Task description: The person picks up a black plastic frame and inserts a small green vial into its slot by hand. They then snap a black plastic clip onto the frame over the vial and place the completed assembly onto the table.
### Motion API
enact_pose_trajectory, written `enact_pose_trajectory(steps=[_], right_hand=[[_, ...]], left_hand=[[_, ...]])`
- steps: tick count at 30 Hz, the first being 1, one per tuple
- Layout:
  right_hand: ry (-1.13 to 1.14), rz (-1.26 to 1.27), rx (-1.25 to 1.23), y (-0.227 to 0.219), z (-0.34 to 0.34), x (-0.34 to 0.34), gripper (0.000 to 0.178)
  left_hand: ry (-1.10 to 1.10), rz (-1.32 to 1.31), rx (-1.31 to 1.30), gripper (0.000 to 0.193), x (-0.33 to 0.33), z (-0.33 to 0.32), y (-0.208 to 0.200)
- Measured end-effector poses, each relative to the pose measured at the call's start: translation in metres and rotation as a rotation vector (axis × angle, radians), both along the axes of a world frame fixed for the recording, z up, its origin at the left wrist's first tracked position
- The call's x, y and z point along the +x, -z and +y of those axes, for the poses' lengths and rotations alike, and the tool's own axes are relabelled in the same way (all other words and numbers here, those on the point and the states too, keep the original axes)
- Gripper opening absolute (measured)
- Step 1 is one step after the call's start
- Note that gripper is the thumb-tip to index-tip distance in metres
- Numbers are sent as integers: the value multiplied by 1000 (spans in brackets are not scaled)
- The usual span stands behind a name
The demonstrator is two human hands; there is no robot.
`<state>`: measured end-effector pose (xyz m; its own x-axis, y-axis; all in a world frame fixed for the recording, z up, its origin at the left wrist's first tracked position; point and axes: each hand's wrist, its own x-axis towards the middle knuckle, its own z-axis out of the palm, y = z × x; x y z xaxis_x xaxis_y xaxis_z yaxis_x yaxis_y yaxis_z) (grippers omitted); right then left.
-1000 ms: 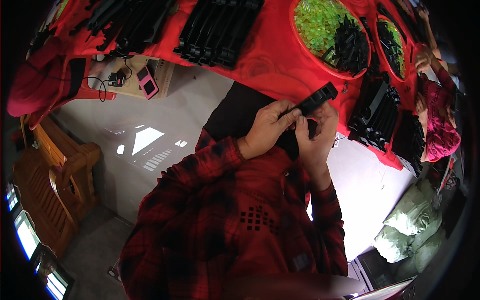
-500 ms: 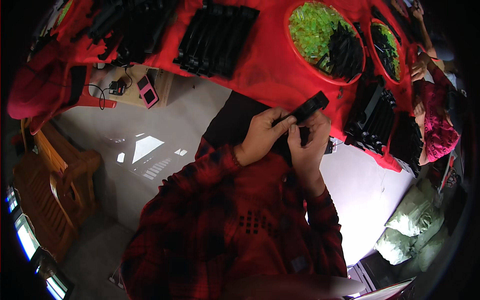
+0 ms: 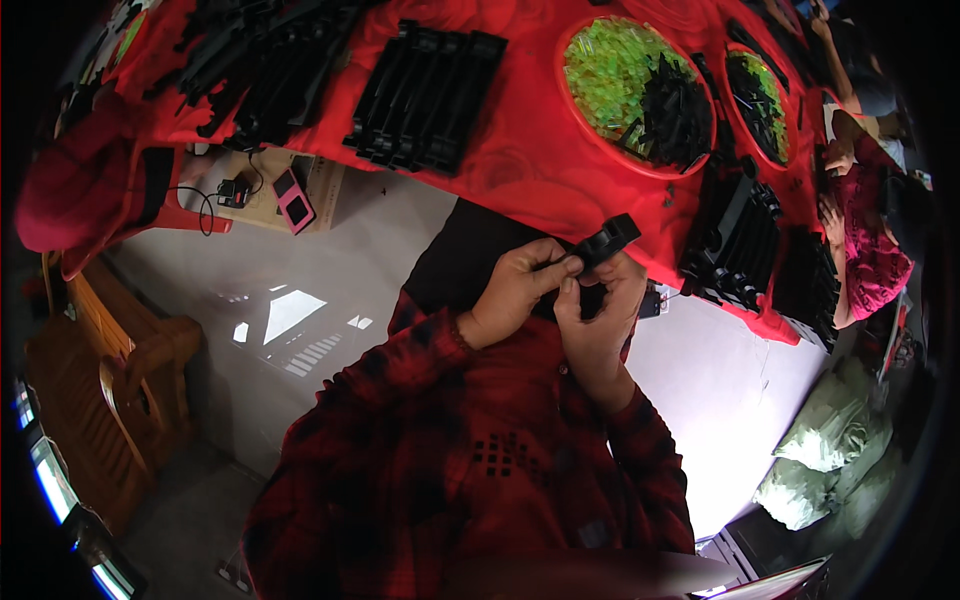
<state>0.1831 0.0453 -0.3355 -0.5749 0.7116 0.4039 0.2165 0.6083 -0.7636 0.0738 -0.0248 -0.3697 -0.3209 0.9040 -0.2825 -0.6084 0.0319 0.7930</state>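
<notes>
A black plastic part with a curved outline is held up between my two hands, just off the near edge of the red-covered table. My left hand pinches its near end between thumb and fingers. My right hand is closed around its lower side, thumb raised close to the left thumb. The part tilts up toward the far right. Whether a smaller piece sits between my fingertips cannot be seen.
Beyond lie a row of black parts, a loose black pile and a red basin of yellow-green and black pieces. More black parts are at right, near another person's hand. A wooden chair stands left, pale sacks lower right.
Both hands and the black part have come slightly lower and to the left in the picture. The grip on the part looks much the same.
</notes>
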Motion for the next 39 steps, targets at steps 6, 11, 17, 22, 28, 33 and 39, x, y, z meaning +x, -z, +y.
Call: enact_pose_trajectory(steps=[6, 11, 17, 22, 28, 33, 39], right_hand=[[53, -61, -271, -2, 19, -9, 45], [-99, 196, -697, -20, 35, -11, 34], [-122, 161, -592, -23, 34, -6, 35], [-122, 161, -542, -18, 32, -3, 37], [-29, 117, -496, -5, 28, -1, 39], [85, 31, -686, -17, 36, -1, 37], [76, 110, -811, -27, 46, -4, 42]], left_hand=[[11, 25, -19, 26, -9, 15, -5], [208, 40, -69, 24, -26, 6, -25], [164, 172, -84, 21, -21, 4, -32], [132, 263, -165, 19, -18, 3, -38], [141, 275, -179, 19, -18, 6, -23], [342, 42, -144, 26, -37, 14, -16], [487, -122, -24, 38, -59, 13, -33]])
